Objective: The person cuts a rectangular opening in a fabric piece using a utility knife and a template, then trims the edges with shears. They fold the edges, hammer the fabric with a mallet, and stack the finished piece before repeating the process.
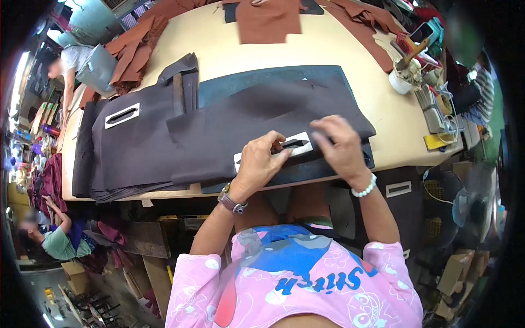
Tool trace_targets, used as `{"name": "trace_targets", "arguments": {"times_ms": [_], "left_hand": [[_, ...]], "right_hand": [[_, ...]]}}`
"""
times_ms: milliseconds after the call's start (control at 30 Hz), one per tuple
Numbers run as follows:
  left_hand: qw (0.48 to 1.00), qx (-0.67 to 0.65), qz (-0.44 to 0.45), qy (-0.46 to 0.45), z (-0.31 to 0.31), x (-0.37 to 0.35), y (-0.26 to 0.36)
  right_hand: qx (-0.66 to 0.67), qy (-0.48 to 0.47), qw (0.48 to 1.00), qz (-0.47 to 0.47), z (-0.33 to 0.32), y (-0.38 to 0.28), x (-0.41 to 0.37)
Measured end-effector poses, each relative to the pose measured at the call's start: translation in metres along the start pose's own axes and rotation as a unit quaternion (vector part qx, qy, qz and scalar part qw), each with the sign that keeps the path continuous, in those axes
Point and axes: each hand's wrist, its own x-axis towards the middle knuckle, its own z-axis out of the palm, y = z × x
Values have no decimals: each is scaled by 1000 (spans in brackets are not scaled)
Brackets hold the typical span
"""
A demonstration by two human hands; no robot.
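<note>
My left hand (262, 157) rests on a white slotted strip (299, 143) that lies on a dark brown sheet (229, 128). Its thumb and index finger are bent together at the dark slot of the strip; part of the strip is hidden under the hand. To the right, my right hand (343, 145) is raised just over the sheet, smeared by motion, its thumb and fingers apart with nothing visible between them. A second white slotted strip (122, 116) lies on the stacked dark sheets (136, 158) at the left.
Under the sheet is a dark green mat (235, 87). A wooden-handled tool (179, 94) lies on dark material. Reddish-brown pieces (268, 24) lie at the far side. A white cup (402, 82) and a yellow block (439, 142) stand right. Co-workers (65, 240) are at the left.
</note>
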Motion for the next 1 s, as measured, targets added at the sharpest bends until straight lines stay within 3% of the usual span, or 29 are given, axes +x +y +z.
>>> {"name": "trace_targets", "arguments": {"times_ms": [133, 300, 533, 800, 833, 1000], "left_hand": [[1000, -7, 2, -26, 0, -4, -5], [998, 8, -3, -62, -5, -11, -6], [997, 34, 62, -43, -4, -13, -12], [993, 47, 104, -16, 0, -21, -18], [993, 50, 105, -16, 0, -21, -18], [992, 73, 99, -12, -2, -23, -15]], "right_hand": [[79, -192, 977, 52, 19, 0, -5], [87, -188, 978, 13, 22, 12, -10], [72, -191, 978, -46, 21, 17, -13], [121, -277, 953, -21, 5, 22, 0], [86, -252, 964, 2, 10, 24, 1], [-31, -148, 986, -75, 40, 17, -3]]}}
